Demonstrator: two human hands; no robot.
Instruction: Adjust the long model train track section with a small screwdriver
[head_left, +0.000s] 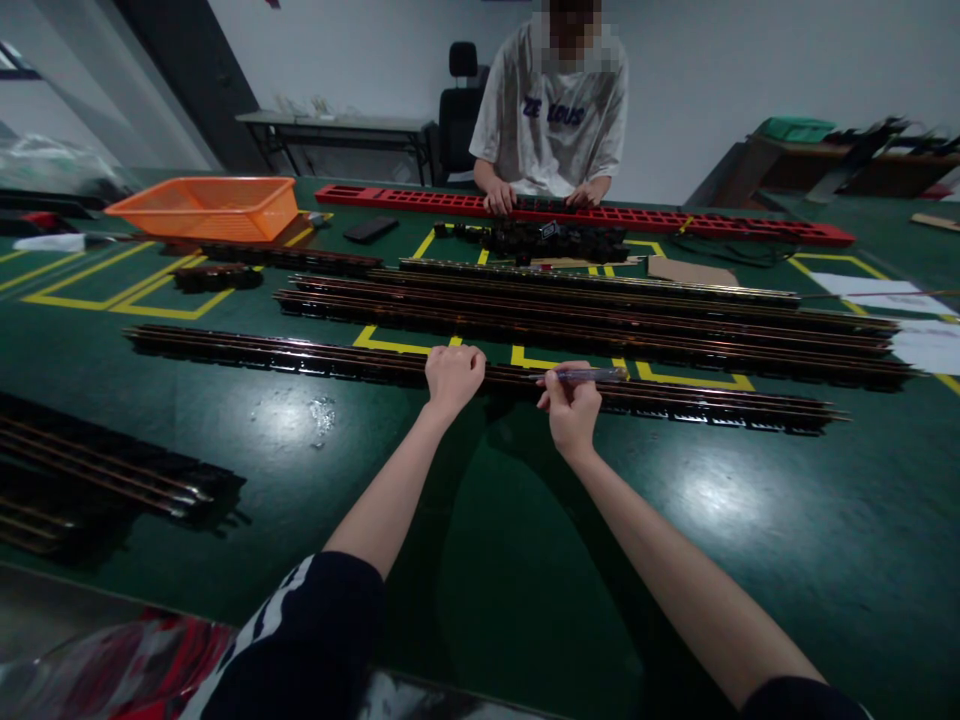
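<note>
A long dark strip with copper-coloured rods [337, 362] lies across the green table in front of me. My left hand [454, 378] is closed on the strip near its middle, its fingers curled down over it. To the right, my right hand [571, 402] is closed round a slim, clear-handled tool like a screwdriver [592, 375]. The tool lies almost level just above the strip, its tip pointing left toward my left hand. What the left fingertips grip is hidden behind the hand.
Beyond the strip lie several similar dark strips [600, 325]. More strips [112, 465] rest at the left. An orange basket [206, 208] stands at the back left. Across the table, a person [555, 110] has both hands on a long red frame [735, 226]. White papers [926, 345] are at the right.
</note>
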